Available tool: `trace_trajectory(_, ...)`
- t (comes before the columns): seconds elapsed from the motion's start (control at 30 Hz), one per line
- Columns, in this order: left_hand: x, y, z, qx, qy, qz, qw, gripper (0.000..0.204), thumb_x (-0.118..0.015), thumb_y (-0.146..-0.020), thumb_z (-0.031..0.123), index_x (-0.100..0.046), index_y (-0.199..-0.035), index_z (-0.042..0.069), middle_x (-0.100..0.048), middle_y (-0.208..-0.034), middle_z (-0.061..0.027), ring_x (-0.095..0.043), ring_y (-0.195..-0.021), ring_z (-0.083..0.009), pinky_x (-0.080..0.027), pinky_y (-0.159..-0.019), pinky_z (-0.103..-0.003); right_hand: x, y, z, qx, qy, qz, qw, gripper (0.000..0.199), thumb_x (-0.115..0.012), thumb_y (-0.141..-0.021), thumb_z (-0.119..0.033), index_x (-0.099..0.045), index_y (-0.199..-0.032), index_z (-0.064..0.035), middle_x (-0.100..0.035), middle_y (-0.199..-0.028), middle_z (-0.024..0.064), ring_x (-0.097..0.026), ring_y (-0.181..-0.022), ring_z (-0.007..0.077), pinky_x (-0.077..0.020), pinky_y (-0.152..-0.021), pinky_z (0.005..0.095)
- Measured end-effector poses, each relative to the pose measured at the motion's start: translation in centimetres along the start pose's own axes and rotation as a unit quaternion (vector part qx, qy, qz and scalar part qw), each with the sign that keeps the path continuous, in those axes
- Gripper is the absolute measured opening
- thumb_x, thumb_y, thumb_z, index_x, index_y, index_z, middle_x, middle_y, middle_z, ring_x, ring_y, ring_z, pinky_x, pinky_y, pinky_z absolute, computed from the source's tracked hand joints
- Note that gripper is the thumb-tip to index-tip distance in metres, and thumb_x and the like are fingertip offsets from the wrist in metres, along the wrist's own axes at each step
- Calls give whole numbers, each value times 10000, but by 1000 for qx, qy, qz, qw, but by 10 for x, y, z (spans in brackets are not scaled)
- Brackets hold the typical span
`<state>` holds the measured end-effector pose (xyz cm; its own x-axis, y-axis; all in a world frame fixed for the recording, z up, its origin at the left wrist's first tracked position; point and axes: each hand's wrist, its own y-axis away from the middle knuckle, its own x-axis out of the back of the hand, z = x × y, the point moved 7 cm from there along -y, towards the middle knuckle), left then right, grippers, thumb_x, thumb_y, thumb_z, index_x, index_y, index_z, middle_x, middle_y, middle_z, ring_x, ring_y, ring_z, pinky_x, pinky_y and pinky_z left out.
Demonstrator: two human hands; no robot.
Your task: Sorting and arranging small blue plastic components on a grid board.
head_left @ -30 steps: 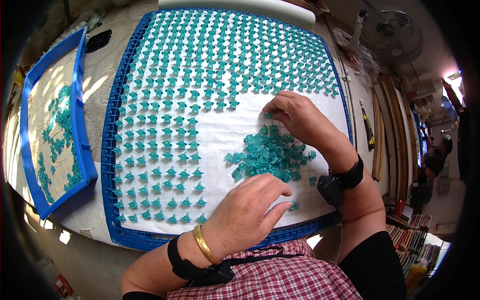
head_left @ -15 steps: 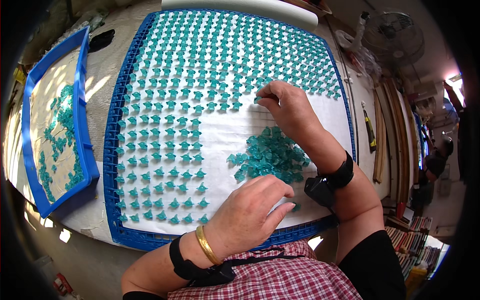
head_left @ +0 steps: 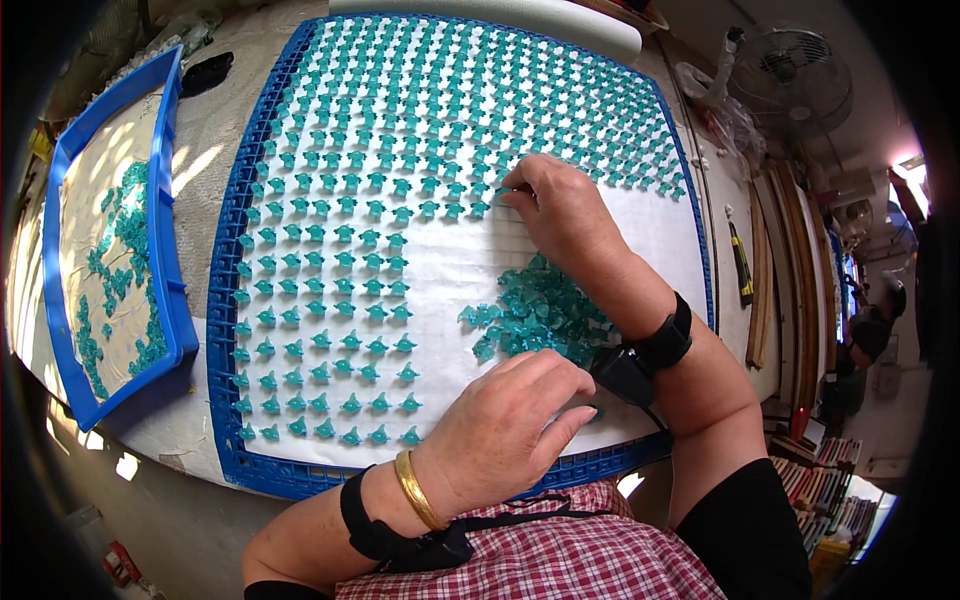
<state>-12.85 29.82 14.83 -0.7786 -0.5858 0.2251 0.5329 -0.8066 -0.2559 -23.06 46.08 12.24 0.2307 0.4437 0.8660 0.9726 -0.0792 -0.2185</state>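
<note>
My right hand (head_left: 562,207) is pinched at the end of a row of small translucent teal pieces (head_left: 427,209). A bit of teal shows at its fingertips, mostly hidden by the fingers. The standing pieces have pointed side tips and are spaced in rows on a white sheet (head_left: 450,270) over a blue lattice tray (head_left: 222,370). Under my right forearm lies a loose pile of the same pieces (head_left: 540,300). My left hand (head_left: 505,415) rests at the pile's near edge, fingers bent and thumb apart. A teal piece shows beyond its thumb, and I cannot see it being gripped.
At the left stands a shallow blue tray (head_left: 172,250) with more teal pieces scattered in it. A white roll (head_left: 540,20) lies along the far edge. On the right are a yellow-and-black cutter (head_left: 740,262), wooden strips (head_left: 768,280) and a fan (head_left: 795,75).
My right hand has shifted slightly left and up, closer to the row's end. My left hand has hardly moved. The view has shifted a little.
</note>
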Motion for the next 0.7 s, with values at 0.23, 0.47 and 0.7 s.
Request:
trace_trajectory(0.23, 0, -1, 0, 5, -7, -1, 1000, 171, -733, -935, 112, -650, -1066, 39, -666, -1005, -132, -666, -920, -318, -543, -815, -395, 0, 1, -1, 9, 7, 0, 1000, 88, -735, -896, -83, -701, -933, -11, -697, -967, 184, -686, -932, 387, -547, -842, 455)
trace_trajectory(0.47, 1, 0, 1, 4, -8, -2, 1000, 175, -733, -935, 113, -652, -1073, 42, -665, -1006, -129, -664, -902, -311, -539, -797, -389, 20, 5, -5, 26, -8, -18, 999, 113, -736, -893, -72, -725, -989, -13, -700, -969, 168, -689, -918, 365, -549, -832, 442)
trace_trajectory(0.7, 0, 0, 1, -1, -3, 2, 1000, 176, -733, -935, 112, -654, -1077, 44, -661, -994, -125, -659, -865, -304, -536, -783, -389, 28, 31, -9, 24, -52, -245, 968, 153, -732, -898, -22, -759, -1046, -45, -688, -1037, 143, -690, -963, 325, -552, -870, 415)
